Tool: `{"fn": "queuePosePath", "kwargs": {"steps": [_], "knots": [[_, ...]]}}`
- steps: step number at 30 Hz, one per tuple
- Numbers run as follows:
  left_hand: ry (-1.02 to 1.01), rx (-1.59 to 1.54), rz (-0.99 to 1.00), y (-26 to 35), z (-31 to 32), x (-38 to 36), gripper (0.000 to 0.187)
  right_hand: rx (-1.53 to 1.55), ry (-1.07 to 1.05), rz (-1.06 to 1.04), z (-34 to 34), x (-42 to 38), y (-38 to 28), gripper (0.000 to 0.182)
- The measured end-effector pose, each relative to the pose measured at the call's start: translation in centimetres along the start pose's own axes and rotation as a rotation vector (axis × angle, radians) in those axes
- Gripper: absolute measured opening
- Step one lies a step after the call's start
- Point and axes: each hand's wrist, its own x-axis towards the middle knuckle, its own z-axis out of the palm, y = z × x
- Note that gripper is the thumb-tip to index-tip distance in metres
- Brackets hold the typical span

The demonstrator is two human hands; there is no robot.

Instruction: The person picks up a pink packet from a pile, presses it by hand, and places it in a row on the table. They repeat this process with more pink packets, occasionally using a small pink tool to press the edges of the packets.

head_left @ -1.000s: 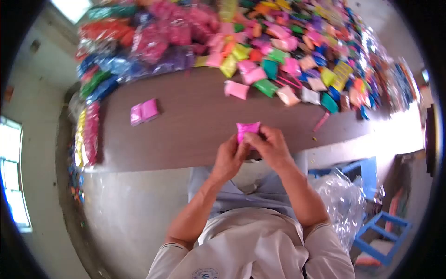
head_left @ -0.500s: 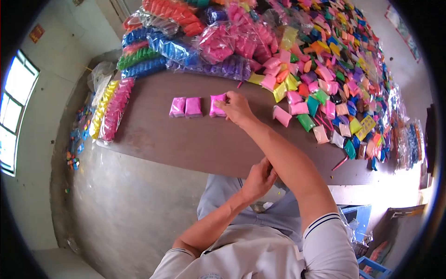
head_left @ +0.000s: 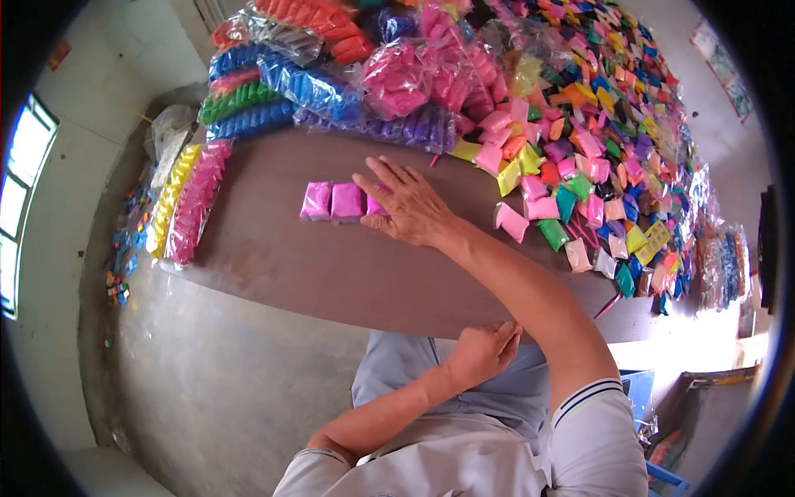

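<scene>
Three magenta packets lie side by side in a row on the brown table. The left packet (head_left: 315, 201) and the middle packet (head_left: 347, 202) show fully. My right hand (head_left: 407, 207) rests flat with fingers spread over the right packet (head_left: 376, 200), covering much of it. My left hand (head_left: 484, 354) is closed near the front table edge, under my right forearm. Its fingertips are pressed together, and whatever may be between them is hidden.
Loose coloured packets (head_left: 571, 199) are heaped along the right and far side. Bagged rows of blue packets (head_left: 310, 87) and a bag of pink packets (head_left: 397, 79) lie at the back. Long yellow (head_left: 172, 203) and pink strips (head_left: 199, 203) lie at the table's (head_left: 273, 248) left end.
The right packet has moved left against the middle one. My right hand has opened from its pinch and lies flat over it. My left hand has shifted slightly right and down.
</scene>
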Motion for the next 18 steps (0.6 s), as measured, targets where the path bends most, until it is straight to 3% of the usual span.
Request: {"fn": "queuePosePath", "kwargs": {"steps": [3, 7, 13, 15, 16, 18], "knots": [[-0.056, 0.024, -0.02, 0.7, -0.5, 0.0, 0.023, 0.091, -0.114, 0.029, 2.0, 1.1, 0.1, 0.07], [-0.099, 0.004, 0.0, 0.0, -0.3, -0.8, 0.027, 0.155, -0.103, 0.156, 3.5, 1.2, -1.0, 0.071], [-0.152, 0.144, 0.077, 0.1, -0.4, 0.0, 0.012, -0.013, -0.099, 0.242, 2.7, 1.2, -2.8, 0.078], [-0.077, 0.008, 0.078, -0.9, 0.3, -0.2, 0.009, 0.163, -0.148, 0.318, 1.7, 1.1, -2.6, 0.077], [-0.202, -0.035, 0.017, -1.5, -0.3, -0.4, 0.024, 0.192, -0.011, 0.308, 2.3, 0.3, -2.4, 0.073], [-0.267, 0.042, 0.029, -1.1, -1.1, -0.6, 0.022, 0.243, 0.008, 0.345, 2.7, -1.9, -2.0, 0.07]]}}
